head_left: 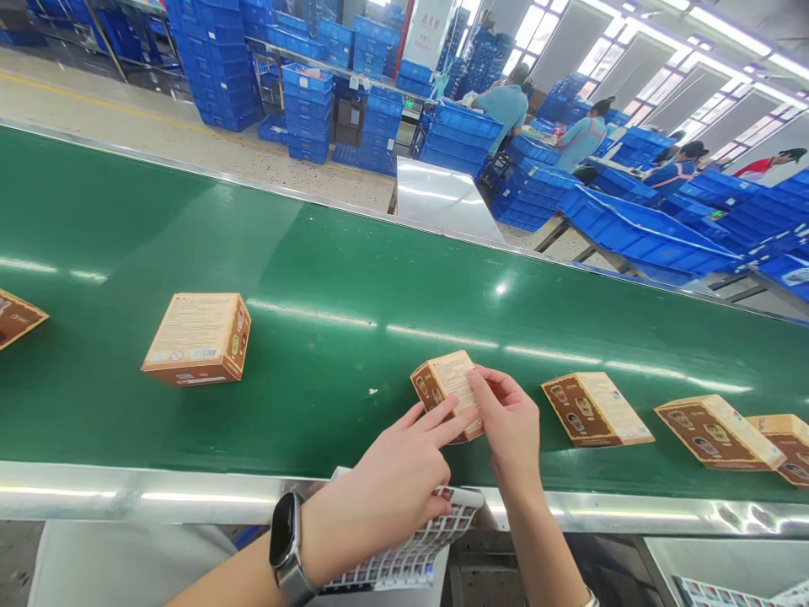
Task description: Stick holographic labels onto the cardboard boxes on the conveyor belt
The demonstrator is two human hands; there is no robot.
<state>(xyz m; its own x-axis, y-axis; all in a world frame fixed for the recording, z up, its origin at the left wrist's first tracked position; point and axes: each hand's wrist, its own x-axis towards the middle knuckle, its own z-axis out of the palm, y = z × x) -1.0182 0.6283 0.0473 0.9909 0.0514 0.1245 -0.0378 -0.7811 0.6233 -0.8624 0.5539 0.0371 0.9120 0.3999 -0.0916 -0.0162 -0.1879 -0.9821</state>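
Observation:
A small brown and cream carton [452, 379] sits tilted in view on the green conveyor belt, with both hands on it. My right hand [515, 421] has its thumb and bent fingers closed at the carton's right edge. Across the carton's near side lie the stretched fingers of my left hand [392, 472], which has a watch on its wrist. A sheet of small printed stickers [404, 561] hangs under my left palm, seemingly gripped by the lower part of that hand. Whether a loose sticker is between my right fingertips is hidden.
Similar cartons stand on the belt [316, 337]: one carton [195, 333] to the left, and several to the right, including a carton [594, 409]. A metal rail [190, 497] edges the belt. Beyond are stacked blue crates [215, 67] and people working. More sticker sheets [720, 594] lie lower right.

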